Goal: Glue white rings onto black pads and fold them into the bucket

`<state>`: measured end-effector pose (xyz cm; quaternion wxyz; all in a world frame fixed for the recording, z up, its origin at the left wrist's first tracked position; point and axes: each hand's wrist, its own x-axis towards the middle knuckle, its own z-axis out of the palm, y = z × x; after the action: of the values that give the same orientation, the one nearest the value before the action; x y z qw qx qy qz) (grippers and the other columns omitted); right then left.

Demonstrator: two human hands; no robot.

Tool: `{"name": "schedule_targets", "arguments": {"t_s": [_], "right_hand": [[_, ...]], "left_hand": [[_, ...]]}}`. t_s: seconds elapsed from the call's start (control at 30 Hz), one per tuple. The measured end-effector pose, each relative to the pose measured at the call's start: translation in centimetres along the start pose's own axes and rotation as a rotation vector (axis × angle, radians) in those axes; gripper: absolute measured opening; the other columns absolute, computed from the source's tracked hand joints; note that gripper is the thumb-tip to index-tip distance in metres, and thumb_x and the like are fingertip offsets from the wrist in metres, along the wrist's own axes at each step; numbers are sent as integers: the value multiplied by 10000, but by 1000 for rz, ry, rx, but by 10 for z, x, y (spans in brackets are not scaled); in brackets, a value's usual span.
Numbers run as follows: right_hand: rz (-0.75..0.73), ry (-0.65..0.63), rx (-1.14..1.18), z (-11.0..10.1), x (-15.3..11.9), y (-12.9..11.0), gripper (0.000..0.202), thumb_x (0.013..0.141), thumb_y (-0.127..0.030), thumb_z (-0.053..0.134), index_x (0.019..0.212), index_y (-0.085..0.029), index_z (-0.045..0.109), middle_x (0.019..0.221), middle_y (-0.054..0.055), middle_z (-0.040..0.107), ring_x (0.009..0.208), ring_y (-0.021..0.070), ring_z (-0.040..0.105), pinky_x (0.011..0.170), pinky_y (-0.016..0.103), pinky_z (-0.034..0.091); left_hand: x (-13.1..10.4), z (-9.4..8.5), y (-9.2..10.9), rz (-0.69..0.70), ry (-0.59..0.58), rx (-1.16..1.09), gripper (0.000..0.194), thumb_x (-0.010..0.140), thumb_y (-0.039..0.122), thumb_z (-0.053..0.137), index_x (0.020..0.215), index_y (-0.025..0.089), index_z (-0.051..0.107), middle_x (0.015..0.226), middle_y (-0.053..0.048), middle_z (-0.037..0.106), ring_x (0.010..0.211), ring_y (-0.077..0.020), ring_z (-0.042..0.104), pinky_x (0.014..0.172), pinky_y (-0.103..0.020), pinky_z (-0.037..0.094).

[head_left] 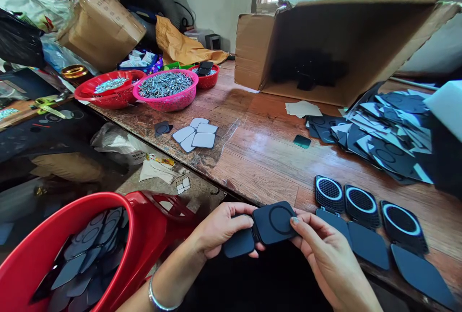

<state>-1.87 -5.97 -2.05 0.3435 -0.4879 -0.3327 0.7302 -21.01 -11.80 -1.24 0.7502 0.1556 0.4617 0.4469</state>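
Note:
Between my two hands is a dark hinged two-panel pad (273, 224), unfolded, with a thin ring printed on its right panel. My left hand (231, 228) grips the plain left panel, thumb on top near the hinge. At the right panel's outer edge, my right hand (321, 244) pinches with its thumb on the face and fingers beneath. Just right of my hands, three similar hinged pads (371, 240) lie unfolded on the table, each with a white ring on a mesh-like panel. Beyond them is a heap of dark ring-marked sheets and pale backing pieces (393, 129).
A red tub (126, 235) of dark panels stands at lower left. Pink (166, 105) and red (104, 103) baskets of small metal parts sit at the table's far left. An open cardboard box (252, 52) stands at the back. Pale rounded cards (204, 140) lie mid-table.

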Motion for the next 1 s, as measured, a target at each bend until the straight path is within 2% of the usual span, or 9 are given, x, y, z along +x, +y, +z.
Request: {"name": "schedule_targets", "arguments": {"t_s": [0.13, 0.53, 0.7, 1.0], "right_hand": [[-24, 4, -29, -1, 1, 3, 277, 632, -425, 869, 697, -201, 721, 883, 35, 697, 815, 161, 596, 688, 230, 515], [-81, 0, -107, -4, 3, 5, 305, 684, -466, 822, 822, -207, 738, 1008, 68, 707, 911, 207, 600, 722, 274, 505], [-73, -18, -98, -4, 2, 6, 290, 696, -460, 816, 713, -201, 686, 968, 49, 697, 870, 190, 592, 748, 285, 503], [-83, -18, -99, -3, 1, 5, 282, 689, -448, 826, 798, -207, 730, 958, 56, 701, 863, 190, 594, 703, 264, 493]], "left_hand": [[-1, 0, 1, 0, 5, -18, 370, 673, 235, 738, 1008, 99, 659, 747, -96, 722, 614, -191, 711, 521, -267, 592], [2, -1, -1, 3, -9, -20, 318, 698, 216, 704, 995, 104, 681, 760, -102, 730, 616, -185, 714, 529, -265, 598], [1, -1, 0, -1, -13, -23, 306, 700, 220, 715, 982, 104, 682, 763, -104, 729, 616, -185, 715, 529, -261, 599], [0, 2, 0, 3, 16, -14, 409, 699, 333, 790, 1010, 99, 665, 753, -97, 720, 597, -179, 706, 510, -254, 593]]}}
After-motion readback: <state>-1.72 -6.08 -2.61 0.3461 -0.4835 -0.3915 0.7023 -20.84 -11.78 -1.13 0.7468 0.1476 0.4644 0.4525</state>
